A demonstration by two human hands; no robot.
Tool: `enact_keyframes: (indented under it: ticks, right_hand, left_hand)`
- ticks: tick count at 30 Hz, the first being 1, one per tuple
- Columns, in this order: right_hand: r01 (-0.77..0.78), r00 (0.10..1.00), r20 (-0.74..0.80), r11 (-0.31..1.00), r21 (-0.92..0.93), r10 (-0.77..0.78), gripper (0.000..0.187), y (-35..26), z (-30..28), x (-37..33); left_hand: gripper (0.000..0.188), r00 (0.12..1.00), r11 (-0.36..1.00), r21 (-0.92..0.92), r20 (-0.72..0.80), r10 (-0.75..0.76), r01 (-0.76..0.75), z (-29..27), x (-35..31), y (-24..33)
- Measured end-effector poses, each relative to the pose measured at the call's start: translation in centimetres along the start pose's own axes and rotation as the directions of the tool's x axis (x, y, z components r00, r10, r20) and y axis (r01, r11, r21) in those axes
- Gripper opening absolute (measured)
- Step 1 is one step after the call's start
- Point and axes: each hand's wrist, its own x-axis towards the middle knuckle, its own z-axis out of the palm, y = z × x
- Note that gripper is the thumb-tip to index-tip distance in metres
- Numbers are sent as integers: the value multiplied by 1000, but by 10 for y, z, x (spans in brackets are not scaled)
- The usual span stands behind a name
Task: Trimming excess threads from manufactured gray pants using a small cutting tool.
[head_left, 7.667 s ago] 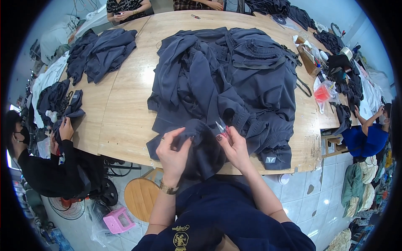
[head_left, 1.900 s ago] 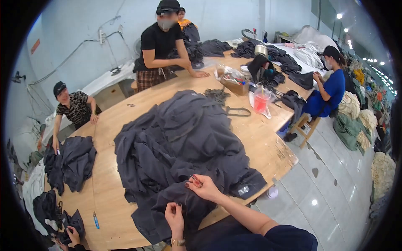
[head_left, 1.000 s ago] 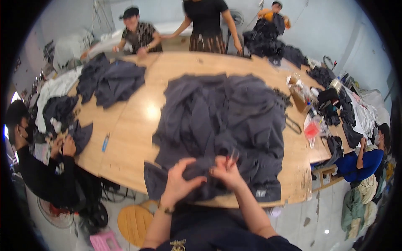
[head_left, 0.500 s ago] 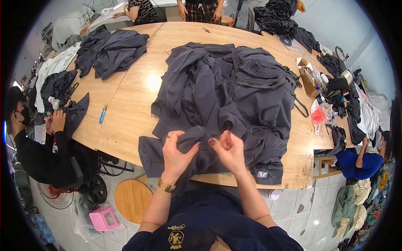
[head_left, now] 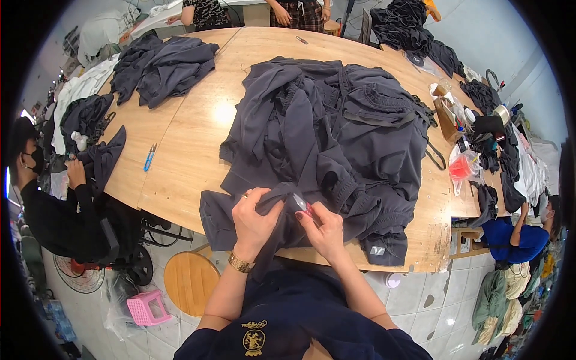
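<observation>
Wooden table, 1 dark garment pile on it, likely for reach. Left hand pinches cloth at pile's front, apparently steadying it; right hand grips red-handled snips close by, blade contact unclear.

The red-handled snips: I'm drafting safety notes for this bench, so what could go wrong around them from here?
The red-handled snips in the right hand point toward the left hand; a slip might nick it.
Their blades sit close to the dark grey cloth it holds, so a stray snip could damage the fabric.
A red drink stands right of the garment pile; if knocked, it might stain it.
</observation>
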Motion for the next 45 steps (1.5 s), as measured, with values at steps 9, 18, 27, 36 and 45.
enact_keyframes:
  ticks: [9,18,27,36,45]
  right_hand:
    - [139,990,40,968,-210,-133,35,-6,1,3]
    - [159,987,31,962,-220,-157,34,-5,3,5]
    - [-157,986,-9,945,288,167,21,-8,-2,16]
    - [310,950,9,944,-113,-311,24,-11,-2,29]
    - [-167,979,-18,842,513,205,14,-6,-7,11]
  left_hand:
    - [20,1000,999,47,1,-18,18,0,-3,1]
    - [22,1000,998,57,5,-13,13,2,-5,1]
    - [28,991,991,46,-47,124,-122,2,-7,1]
    - [33,982,981,37,-1,190,-190,2,-13,3]
    - [40,986,986,15,-29,164,-164,1,-12,9]
